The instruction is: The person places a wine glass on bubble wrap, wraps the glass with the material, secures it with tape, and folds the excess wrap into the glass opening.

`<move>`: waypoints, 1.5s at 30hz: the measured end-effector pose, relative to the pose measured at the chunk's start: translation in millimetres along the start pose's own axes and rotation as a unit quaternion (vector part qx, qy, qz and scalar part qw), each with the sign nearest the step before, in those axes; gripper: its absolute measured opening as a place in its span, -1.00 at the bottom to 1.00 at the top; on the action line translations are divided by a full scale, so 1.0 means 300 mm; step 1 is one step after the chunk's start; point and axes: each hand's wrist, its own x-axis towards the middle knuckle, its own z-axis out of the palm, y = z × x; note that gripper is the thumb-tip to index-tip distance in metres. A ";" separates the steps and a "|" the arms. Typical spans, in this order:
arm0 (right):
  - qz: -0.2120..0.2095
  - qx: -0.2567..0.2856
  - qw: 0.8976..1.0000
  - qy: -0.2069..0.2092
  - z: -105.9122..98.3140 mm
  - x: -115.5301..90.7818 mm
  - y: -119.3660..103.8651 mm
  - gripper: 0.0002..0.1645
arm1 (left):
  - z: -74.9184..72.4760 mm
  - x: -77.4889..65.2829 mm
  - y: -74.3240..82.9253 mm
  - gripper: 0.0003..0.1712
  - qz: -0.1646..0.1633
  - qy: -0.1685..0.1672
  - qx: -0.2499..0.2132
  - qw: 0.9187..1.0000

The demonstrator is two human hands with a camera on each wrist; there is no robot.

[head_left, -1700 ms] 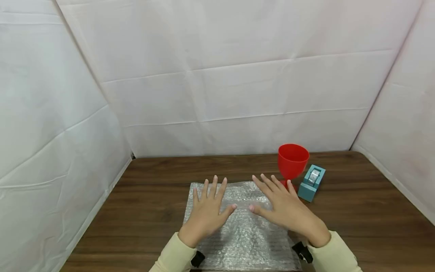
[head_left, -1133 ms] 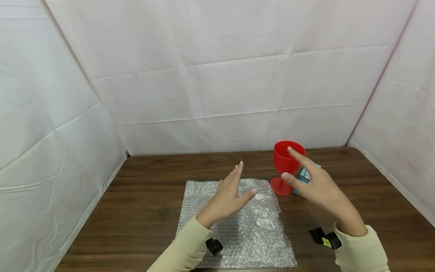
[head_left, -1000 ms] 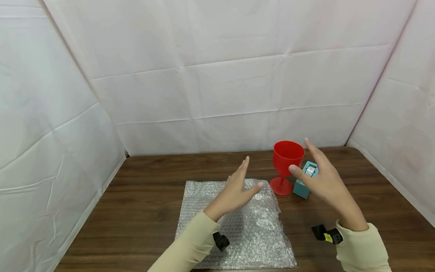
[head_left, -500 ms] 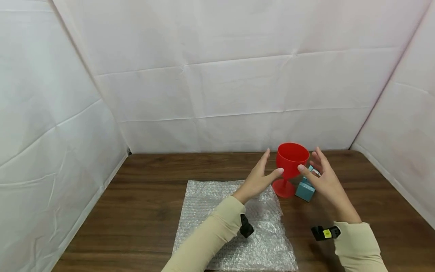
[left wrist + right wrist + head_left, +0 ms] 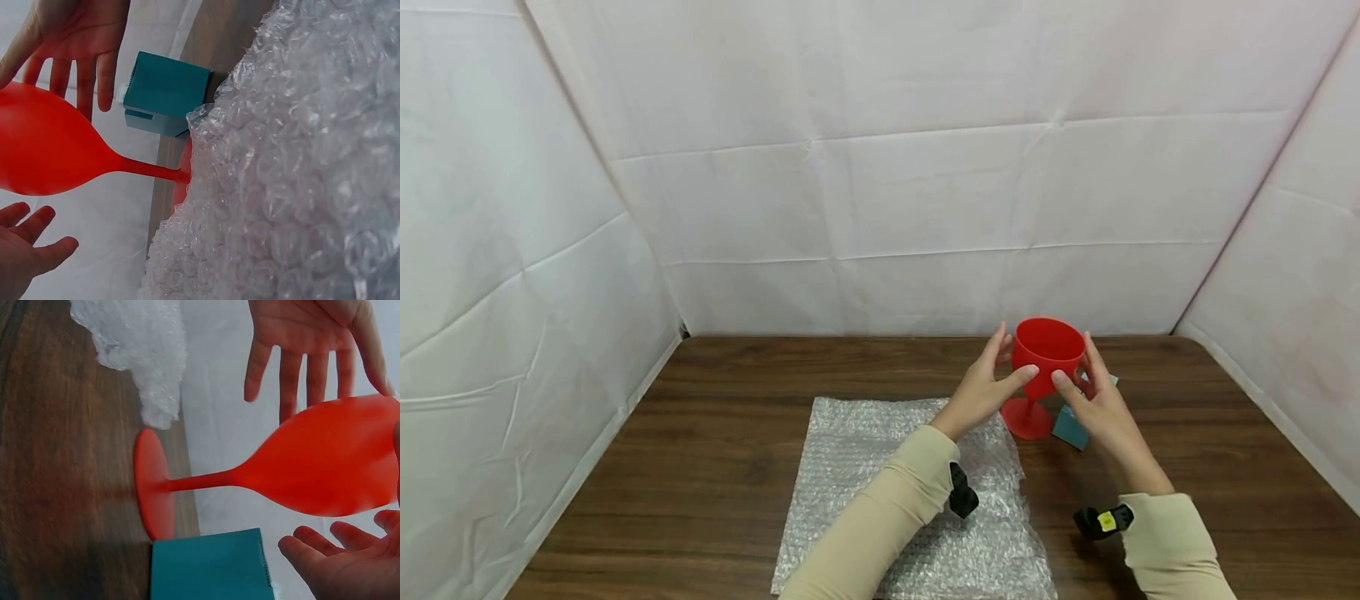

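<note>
A red goblet (image 5: 1048,340) stands upright on the dark wooden table, its foot at the right edge of a flat sheet of bubble wrap (image 5: 842,450). On the left of the bowl is my left hand (image 5: 981,392), fingers extended and thumb in front. My right hand (image 5: 1101,408) flanks the other side, fingers loosely spread. Both wrist views show gaps between fingers and bowl; whether either thumb touches it I cannot tell. Just right of the goblet sits a teal tape dispenser (image 5: 1070,427), partly covered by the right hand in the head view.
White cloth walls (image 5: 925,192) enclose the table (image 5: 700,467) at the back and both sides. The bubble wrap reaches the table's near side, under my left forearm. Small black cameras (image 5: 962,492) are strapped to the wrists.
Both hands have moved from above the bubble wrap to the right, now on either side of the goblet's bowl. The goblet and tape dispenser have stayed in place.
</note>
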 end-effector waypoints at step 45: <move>-0.079 -0.023 0.996 0.040 0.013 -0.020 -0.099 -0.08 | -0.001 -0.034 0.092 -0.24 0.066 0.022 0.008 0.998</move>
